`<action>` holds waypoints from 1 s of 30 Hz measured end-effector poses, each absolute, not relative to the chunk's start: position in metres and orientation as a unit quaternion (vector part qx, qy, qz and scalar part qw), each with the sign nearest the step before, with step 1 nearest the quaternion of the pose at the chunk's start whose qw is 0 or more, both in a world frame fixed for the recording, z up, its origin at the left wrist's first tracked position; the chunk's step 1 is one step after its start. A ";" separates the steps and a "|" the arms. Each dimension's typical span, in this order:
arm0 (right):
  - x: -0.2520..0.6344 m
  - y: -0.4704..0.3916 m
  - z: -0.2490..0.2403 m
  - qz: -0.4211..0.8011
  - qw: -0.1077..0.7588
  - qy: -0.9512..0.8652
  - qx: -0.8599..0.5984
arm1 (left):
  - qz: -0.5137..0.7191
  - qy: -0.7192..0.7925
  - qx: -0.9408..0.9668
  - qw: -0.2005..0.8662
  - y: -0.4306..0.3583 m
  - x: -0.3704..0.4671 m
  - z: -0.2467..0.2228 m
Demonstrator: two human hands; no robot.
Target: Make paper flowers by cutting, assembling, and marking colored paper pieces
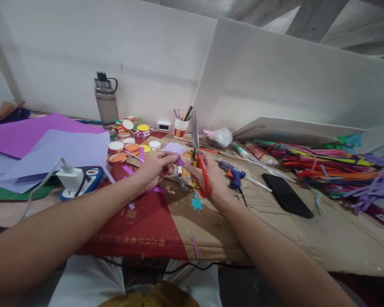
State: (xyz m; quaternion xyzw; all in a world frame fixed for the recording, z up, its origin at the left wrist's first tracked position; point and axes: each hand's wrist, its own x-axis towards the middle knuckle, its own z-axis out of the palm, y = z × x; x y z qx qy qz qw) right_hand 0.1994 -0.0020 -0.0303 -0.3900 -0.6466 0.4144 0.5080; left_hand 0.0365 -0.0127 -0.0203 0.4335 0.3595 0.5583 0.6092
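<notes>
My left hand pinches a small piece of purple paper between thumb and fingers. Close beside it, my right hand is wrapped round red-handled scissors, whose blades point up and away from me. The fingertips of my right hand come near the other end of the purple piece; whether they touch it I cannot tell. Beneath the hands lie a teal paper flower shape and purple paper strips. Pale lilac paper lies just beyond my left hand.
Left are purple sheets, a power strip, a bottle and round paper discs. A pen cup stands behind. Right are a glue gun, a phone and colourful strips, on cardboard and the table.
</notes>
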 end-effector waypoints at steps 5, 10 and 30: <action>0.200 -0.004 -0.029 0.412 0.505 -0.650 -0.391 | 0.560 0.372 0.453 0.586 -0.012 0.036 -0.021; 0.199 -0.005 -0.028 0.416 0.501 -0.649 -0.394 | 0.565 0.374 0.465 0.570 -0.012 0.037 -0.021; 0.198 -0.011 -0.022 0.443 0.503 -0.635 -0.384 | 0.556 0.368 0.467 0.581 -0.011 0.035 -0.022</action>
